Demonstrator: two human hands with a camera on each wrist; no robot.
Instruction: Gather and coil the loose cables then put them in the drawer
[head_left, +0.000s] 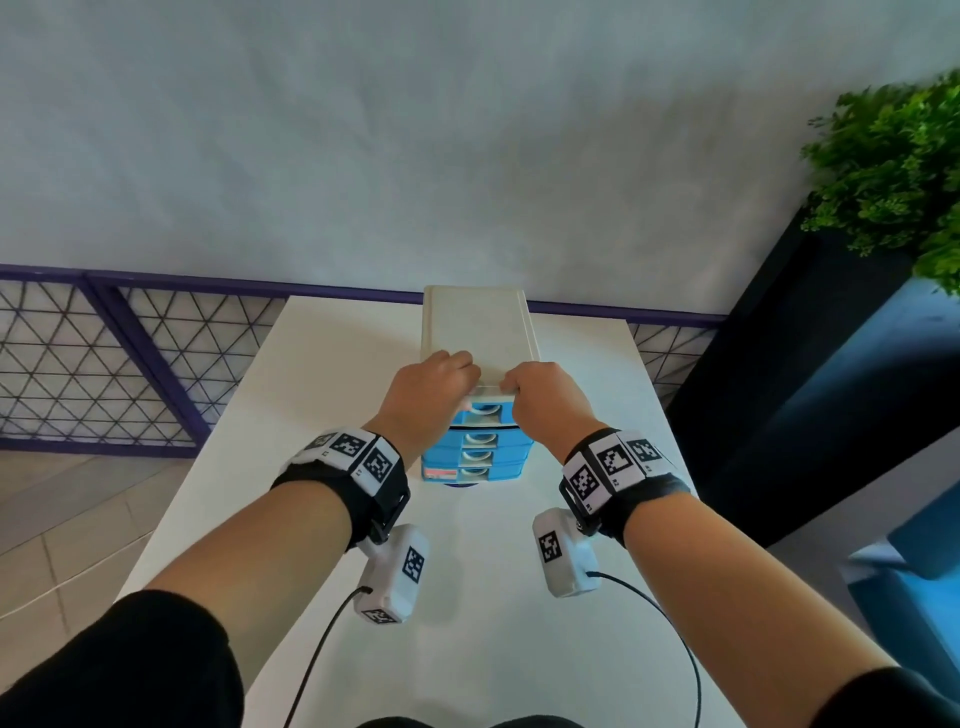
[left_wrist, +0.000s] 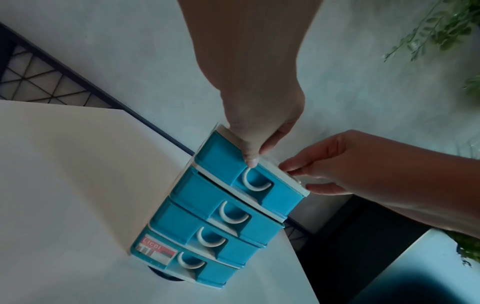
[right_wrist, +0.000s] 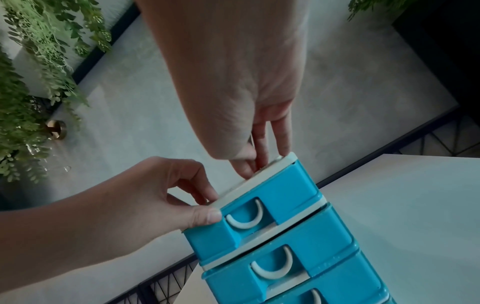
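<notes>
A small drawer unit (head_left: 480, 322) with a cream top and several blue drawers (left_wrist: 207, 207) stands on the white table (head_left: 311, 415). My left hand (head_left: 470, 382) grips the front edge of its top, fingers curled over the lid and thumb (right_wrist: 210, 217) pressed on the top drawer (right_wrist: 285, 191) beside its white handle. My right hand (head_left: 511, 387) pinches the same front edge near the right corner, fingers (right_wrist: 270, 139) lying on the lid. No loose cable shows in any view. Something dark and round (left_wrist: 166, 276) peeks out under the unit's front.
The table's far edge meets a purple-framed mesh railing (head_left: 130, 364) and a grey wall. A black planter (head_left: 810, 364) with green foliage (head_left: 893, 171) stands at the right, a blue seat (head_left: 924, 571) below it. Black camera leads (head_left: 322, 649) trail from both wrists.
</notes>
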